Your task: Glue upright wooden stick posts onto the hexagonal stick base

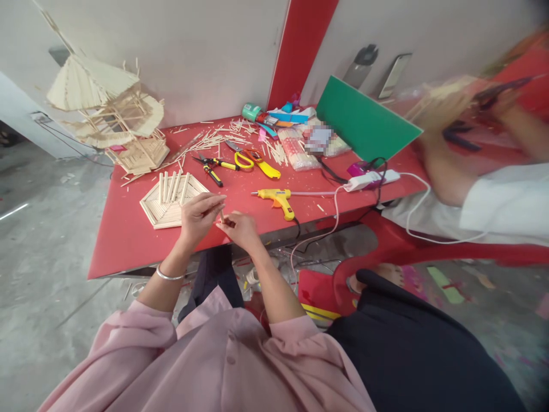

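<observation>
My left hand (201,213) is closed in a pinch near the table's front edge. My right hand (241,229) is closed beside it, and a short wooden stick (222,217) shows between the fingertips of the two hands. Just left of my left hand lies a flat hexagonal stick panel (156,212), with several stick posts (171,187) on top of it. A yellow glue gun (278,201) rests on its side to the right of my hands. Beyond them are yellow-and-black pliers (212,171), scissors (240,155) and a yellow-handled cutter (268,169).
A stick-built pavilion model (115,114) stands at the table's back left. Loose sticks (214,137) litter the red table (124,234). A green board (364,120), stick packets (294,149) and a white power strip (371,179) are on the right. A co-worker's blurred arms (446,166) reach in there.
</observation>
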### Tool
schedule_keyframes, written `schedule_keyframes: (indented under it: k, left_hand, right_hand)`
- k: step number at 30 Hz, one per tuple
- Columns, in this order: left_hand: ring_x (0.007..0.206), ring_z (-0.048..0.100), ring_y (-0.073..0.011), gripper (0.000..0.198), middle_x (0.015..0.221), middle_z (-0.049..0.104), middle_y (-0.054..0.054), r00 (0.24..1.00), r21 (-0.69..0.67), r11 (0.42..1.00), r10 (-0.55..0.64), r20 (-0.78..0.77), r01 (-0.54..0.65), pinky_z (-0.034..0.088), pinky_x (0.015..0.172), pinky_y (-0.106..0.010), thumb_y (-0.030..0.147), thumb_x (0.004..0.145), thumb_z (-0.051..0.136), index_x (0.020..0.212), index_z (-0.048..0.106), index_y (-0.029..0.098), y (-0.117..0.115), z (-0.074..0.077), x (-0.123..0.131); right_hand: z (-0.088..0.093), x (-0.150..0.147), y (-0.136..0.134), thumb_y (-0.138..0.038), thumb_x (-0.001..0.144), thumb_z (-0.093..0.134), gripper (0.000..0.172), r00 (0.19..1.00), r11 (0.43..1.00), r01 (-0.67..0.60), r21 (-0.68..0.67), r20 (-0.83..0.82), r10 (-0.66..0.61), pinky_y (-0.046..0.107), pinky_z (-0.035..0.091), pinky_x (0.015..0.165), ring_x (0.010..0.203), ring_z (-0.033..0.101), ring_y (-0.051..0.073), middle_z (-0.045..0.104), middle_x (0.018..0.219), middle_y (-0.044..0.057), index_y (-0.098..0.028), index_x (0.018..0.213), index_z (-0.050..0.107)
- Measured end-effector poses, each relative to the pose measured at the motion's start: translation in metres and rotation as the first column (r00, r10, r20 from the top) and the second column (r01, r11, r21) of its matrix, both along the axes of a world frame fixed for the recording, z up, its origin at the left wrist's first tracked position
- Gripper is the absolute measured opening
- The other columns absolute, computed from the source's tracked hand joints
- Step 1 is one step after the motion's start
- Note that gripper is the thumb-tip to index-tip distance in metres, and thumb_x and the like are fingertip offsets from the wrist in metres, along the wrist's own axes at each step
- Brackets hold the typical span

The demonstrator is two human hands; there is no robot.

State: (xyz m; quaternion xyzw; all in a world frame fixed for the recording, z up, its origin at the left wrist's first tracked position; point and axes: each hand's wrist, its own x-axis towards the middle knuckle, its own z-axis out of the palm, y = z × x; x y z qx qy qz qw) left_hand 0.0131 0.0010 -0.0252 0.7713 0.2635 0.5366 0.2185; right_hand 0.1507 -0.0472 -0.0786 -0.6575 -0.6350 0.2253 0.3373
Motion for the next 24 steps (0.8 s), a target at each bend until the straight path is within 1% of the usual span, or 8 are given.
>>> schedule_keyframes:
  k: [5, 8, 11, 14, 16, 19, 24]
  left_hand:
    - [0.071, 0.069, -0.0125, 0.017, 0.087, 0.077, -0.005, 1.000, -0.029, 1.000, -0.003, -0.020, 0.003, 0.056, 0.066, -0.023, 0.023, 0.088, 0.067, 0.103, 0.076, 0.020, -0.0040, 0.0039, -0.0008]
    - [0.075, 0.071, -0.0138, 0.016, 0.089, 0.078, -0.006, 0.999, -0.058, 0.998, -0.009, -0.045, 0.006, 0.058, 0.070, -0.025, 0.023, 0.089, 0.064, 0.100, 0.076, 0.020, -0.0036, 0.0024, -0.0015]
    - [0.078, 0.072, -0.0150, 0.015, 0.090, 0.078, -0.007, 0.998, -0.073, 0.997, -0.003, -0.069, -0.002, 0.059, 0.072, -0.027, 0.025, 0.090, 0.064, 0.096, 0.077, 0.020, -0.0024, 0.0009, -0.0012]
    - [0.078, 0.073, -0.0161, 0.012, 0.085, 0.078, -0.005, 0.998, -0.058, 0.998, 0.008, -0.070, -0.012, 0.060, 0.073, -0.028, 0.027, 0.087, 0.067, 0.089, 0.078, 0.021, -0.0026, 0.0016, 0.0003]
    - [0.075, 0.073, -0.0158, 0.012, 0.082, 0.078, -0.004, 0.997, -0.058, 0.998, 0.017, -0.071, -0.022, 0.060, 0.071, -0.028, 0.028, 0.087, 0.069, 0.086, 0.078, 0.023, -0.0035, 0.0025, 0.0014]
    - [0.070, 0.073, -0.0145, 0.012, 0.082, 0.079, -0.004, 0.997, -0.071, 0.997, 0.023, -0.080, -0.029, 0.060, 0.069, -0.026, 0.028, 0.087, 0.068, 0.087, 0.079, 0.023, -0.0053, 0.0030, 0.0017]
    - [0.070, 0.073, -0.0143, 0.014, 0.082, 0.079, -0.004, 0.994, -0.036, 0.999, 0.033, -0.101, -0.037, 0.060, 0.069, -0.025, 0.029, 0.089, 0.067, 0.090, 0.079, 0.022, -0.0068, 0.0011, 0.0002]
  right_hand:
    - [-0.0032, 0.0002, -0.0012, -0.039, 0.082, 0.073, 0.018, 0.997, 0.999, -0.001, 0.044, -0.073, 0.004, 0.021, 0.042, 0.065, 0.069, 0.061, 0.010, 0.069, 0.080, -0.001, -0.021, 0.087, 0.074]
    - [-0.0011, 0.0007, -0.0017, -0.038, 0.083, 0.072, 0.018, 0.996, 1.000, -0.014, 0.023, -0.085, 0.016, 0.021, 0.042, 0.066, 0.070, 0.061, 0.010, 0.070, 0.081, -0.001, -0.021, 0.088, 0.074]
    - [0.0015, 0.0007, -0.0020, -0.038, 0.086, 0.069, 0.018, 0.999, 1.000, -0.021, 0.005, -0.037, 0.021, 0.021, 0.040, 0.065, 0.072, 0.061, 0.011, 0.071, 0.081, 0.000, -0.021, 0.088, 0.075]
    - [0.0021, 0.0000, -0.0020, -0.039, 0.087, 0.067, 0.019, 1.000, 1.000, -0.015, -0.002, 0.021, 0.015, 0.022, 0.040, 0.066, 0.074, 0.062, 0.012, 0.072, 0.080, 0.000, -0.021, 0.085, 0.075]
    - [0.0014, -0.0006, -0.0017, -0.038, 0.087, 0.068, 0.018, 0.999, 1.000, -0.006, -0.009, 0.031, 0.006, 0.022, 0.040, 0.068, 0.075, 0.062, 0.012, 0.073, 0.081, 0.000, -0.022, 0.086, 0.075]
    - [-0.0001, -0.0013, -0.0008, -0.036, 0.087, 0.068, 0.016, 1.000, 1.000, -0.012, -0.021, 0.025, 0.013, 0.021, 0.041, 0.069, 0.075, 0.063, 0.012, 0.074, 0.083, 0.000, -0.022, 0.087, 0.075]
    - [-0.0008, -0.0022, -0.0010, -0.035, 0.087, 0.066, 0.015, 0.999, 1.000, -0.008, -0.020, 0.040, 0.009, 0.021, 0.041, 0.070, 0.077, 0.064, 0.013, 0.074, 0.084, 0.000, -0.023, 0.086, 0.074]
